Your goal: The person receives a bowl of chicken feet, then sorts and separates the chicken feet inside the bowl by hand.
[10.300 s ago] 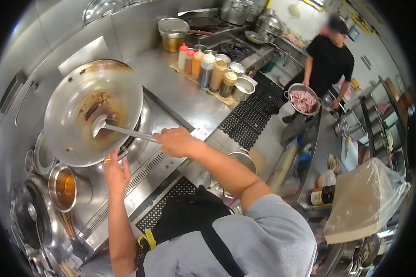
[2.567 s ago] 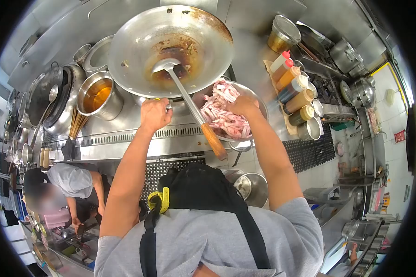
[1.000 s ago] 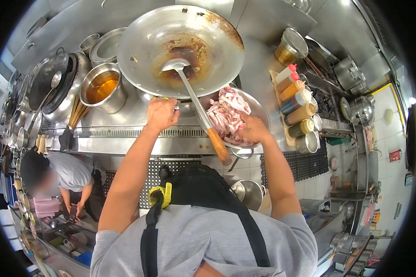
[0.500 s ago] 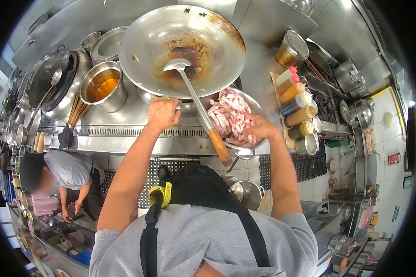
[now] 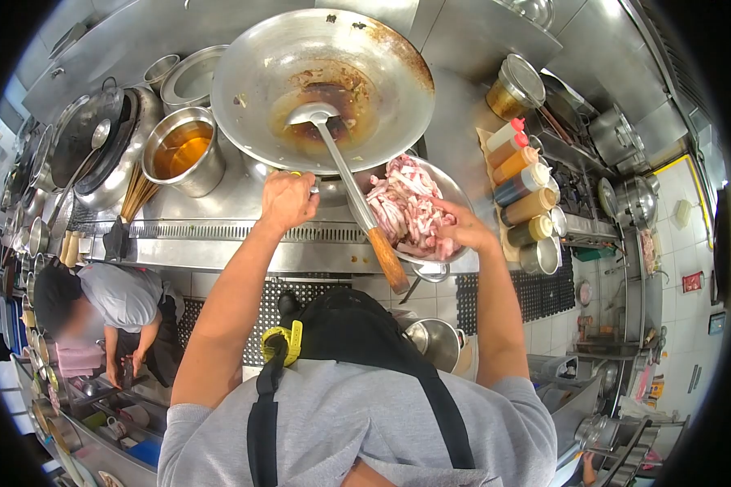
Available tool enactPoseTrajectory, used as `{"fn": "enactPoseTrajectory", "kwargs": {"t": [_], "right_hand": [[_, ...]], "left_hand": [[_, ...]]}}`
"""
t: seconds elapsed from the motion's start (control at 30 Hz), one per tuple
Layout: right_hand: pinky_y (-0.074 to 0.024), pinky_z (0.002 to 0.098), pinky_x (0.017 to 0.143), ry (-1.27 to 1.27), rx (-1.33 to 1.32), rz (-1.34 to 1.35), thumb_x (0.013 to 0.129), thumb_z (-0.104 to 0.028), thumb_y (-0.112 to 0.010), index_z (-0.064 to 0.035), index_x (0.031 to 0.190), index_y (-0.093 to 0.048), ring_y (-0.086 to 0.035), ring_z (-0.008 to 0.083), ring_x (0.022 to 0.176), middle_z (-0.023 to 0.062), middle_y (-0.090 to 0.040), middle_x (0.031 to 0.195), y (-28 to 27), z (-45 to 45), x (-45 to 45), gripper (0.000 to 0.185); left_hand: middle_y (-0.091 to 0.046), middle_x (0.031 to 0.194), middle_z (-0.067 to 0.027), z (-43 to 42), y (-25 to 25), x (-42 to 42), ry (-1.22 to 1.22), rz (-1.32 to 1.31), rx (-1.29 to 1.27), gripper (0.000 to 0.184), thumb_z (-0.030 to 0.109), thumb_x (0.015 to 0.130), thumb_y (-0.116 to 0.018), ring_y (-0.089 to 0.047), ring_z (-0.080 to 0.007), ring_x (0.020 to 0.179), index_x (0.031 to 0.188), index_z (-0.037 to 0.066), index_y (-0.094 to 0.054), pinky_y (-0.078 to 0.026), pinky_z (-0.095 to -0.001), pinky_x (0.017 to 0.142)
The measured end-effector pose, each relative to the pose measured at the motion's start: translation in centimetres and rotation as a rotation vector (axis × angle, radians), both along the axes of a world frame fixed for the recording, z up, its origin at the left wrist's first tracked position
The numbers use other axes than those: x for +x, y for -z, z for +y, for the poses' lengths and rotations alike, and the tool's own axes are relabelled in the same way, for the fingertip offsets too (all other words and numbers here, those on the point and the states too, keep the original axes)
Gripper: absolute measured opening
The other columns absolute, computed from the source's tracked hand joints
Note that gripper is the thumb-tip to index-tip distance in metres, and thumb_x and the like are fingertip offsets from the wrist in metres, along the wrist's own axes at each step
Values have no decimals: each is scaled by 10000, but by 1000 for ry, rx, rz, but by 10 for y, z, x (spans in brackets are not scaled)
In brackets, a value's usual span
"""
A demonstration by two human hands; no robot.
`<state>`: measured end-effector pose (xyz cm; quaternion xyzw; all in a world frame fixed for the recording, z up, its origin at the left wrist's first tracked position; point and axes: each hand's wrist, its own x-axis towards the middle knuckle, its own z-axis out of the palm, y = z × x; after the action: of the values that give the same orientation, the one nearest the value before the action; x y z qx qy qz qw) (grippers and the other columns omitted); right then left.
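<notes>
Pot of amber liquid [image 5: 199,176] left of wok [image 5: 256,81]; squeeze bottles [image 5: 521,186] right of bowl [image 5: 453,180], along the steel desk [image 5: 455,114]. Spatula [image 5: 341,168] sits in wok, wooden handle slanting out over bowl's left side, between left hand [image 5: 288,199] and right hand [image 5: 473,231]. Wok just beyond left hand, which is closed around its handle at near rim. Raw meat strips [image 5: 406,203] in bowl, right hand at their right edge, fingers loosely spread, touching them.
</notes>
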<state>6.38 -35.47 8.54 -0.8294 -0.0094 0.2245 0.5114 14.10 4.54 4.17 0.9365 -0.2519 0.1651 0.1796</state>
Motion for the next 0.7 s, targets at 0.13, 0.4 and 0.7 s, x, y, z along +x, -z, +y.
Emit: {"fn": "enactPoseTrajectory", "kwargs": {"t": [0.13,0.4,0.7], "right_hand": [[-516,275,909,241,273,-69,866,-38,-649,-27,1448,-528,-600,143,1115,79,-625,1300,28,-23,-10,596],[-541,336,861,252,-121,-270,869,-249,-760,3,1388,-563,-683,194,1011,145,-710,1148,26,-5,-27,610],[-536,489,881,-54,-790,-329,765,-407,-785,-64,1215,-630,-709,393,906,192,-731,911,35,36,-18,586]], "left_hand": [[-663,725,-144,-1,1,0,5,-23,2,189,250,755,-727,-655,-363,725,807,95,-632,-500,-476,739],[-664,718,-134,0,-1,0,20,-40,0,180,242,756,-732,-658,-355,713,823,99,-646,-503,-469,731],[-652,685,-110,0,2,1,9,-64,23,173,263,776,-723,-656,-338,689,810,116,-638,-497,-466,709]]}}
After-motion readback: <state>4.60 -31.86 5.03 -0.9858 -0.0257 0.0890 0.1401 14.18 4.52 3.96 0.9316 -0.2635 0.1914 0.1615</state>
